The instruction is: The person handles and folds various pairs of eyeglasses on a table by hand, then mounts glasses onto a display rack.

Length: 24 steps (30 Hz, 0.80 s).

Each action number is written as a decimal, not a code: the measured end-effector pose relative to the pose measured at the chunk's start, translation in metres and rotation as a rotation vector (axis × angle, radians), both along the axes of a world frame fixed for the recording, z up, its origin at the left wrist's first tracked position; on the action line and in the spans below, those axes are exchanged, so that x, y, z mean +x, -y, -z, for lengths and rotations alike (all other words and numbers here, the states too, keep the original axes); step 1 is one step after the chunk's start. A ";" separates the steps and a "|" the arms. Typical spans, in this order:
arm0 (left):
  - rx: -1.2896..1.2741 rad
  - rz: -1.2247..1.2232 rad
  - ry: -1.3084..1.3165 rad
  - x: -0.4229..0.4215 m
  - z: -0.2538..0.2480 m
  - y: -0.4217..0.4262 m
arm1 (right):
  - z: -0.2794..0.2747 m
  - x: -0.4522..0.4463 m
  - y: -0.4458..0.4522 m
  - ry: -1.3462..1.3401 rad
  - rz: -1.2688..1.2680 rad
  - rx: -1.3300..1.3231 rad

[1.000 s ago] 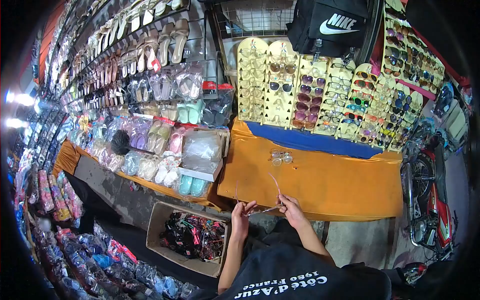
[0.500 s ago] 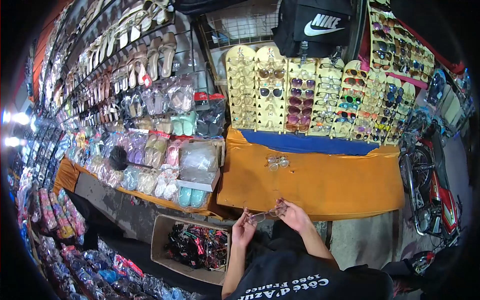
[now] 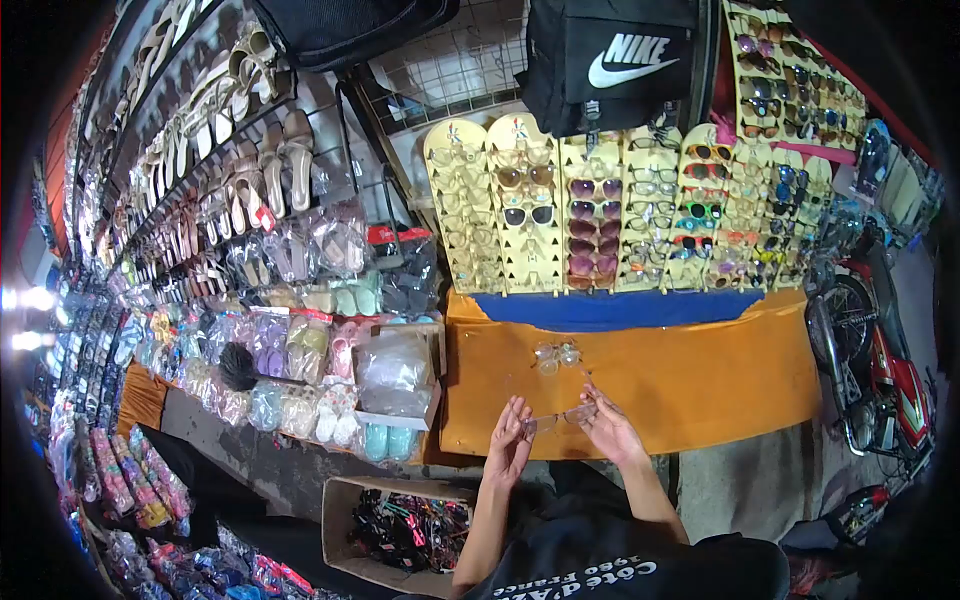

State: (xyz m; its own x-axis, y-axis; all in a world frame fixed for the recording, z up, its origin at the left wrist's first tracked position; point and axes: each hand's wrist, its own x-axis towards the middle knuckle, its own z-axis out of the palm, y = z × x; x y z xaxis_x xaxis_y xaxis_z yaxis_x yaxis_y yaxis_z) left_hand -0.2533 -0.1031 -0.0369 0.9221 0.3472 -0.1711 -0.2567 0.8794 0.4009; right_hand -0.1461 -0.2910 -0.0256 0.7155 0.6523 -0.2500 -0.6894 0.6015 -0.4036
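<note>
Both hands hold one pair of thin-framed, clear-lensed eyeglasses [image 3: 560, 418] above the front edge of the orange-covered table. My left hand [image 3: 511, 445] is closed on one side of the frame, and my right hand [image 3: 612, 430] grips the other side. The temples appear unfolded and point away from me. Just beyond, a second cluster of clear eyeglasses [image 3: 556, 356] lies on the orange cloth [image 3: 700, 385]; I cannot tell how many pairs are in it.
Upright boards of sunglasses and eyeglasses [image 3: 530, 190] line the table's back. A cardboard box [image 3: 338, 525] of tangled small items stands low on the left. Wrapped slippers [image 3: 300, 410] fill the left stall. A black Nike backpack [image 3: 620, 90] hangs above; a red motorcycle [image 3: 895, 385] stands right.
My hands have moved forward over the table with the eyeglasses between them. My view has tilted up slightly, so the table and displays sit lower in it.
</note>
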 end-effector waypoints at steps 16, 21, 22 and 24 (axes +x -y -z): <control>0.227 0.042 -0.073 0.219 -0.009 -0.100 | 0.015 0.212 -0.109 0.107 0.112 -0.036; 0.203 0.024 -0.032 0.273 0.000 -0.120 | 0.015 0.262 -0.130 0.106 0.121 -0.045; 0.216 -0.001 -0.049 0.281 0.001 -0.122 | 0.013 0.269 -0.135 0.111 0.154 -0.064; 0.194 0.011 -0.048 0.293 0.000 -0.129 | 0.002 0.274 -0.145 0.079 0.225 -0.089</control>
State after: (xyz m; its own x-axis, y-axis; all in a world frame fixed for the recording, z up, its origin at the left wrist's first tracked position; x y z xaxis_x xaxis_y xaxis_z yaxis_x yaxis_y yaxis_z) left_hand 0.0394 0.0260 -0.0374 0.9183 0.3678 -0.1461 -0.2239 0.7872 0.5746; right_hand 0.1276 -0.1462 -0.0272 0.8596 0.4528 -0.2368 -0.5068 0.6960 -0.5087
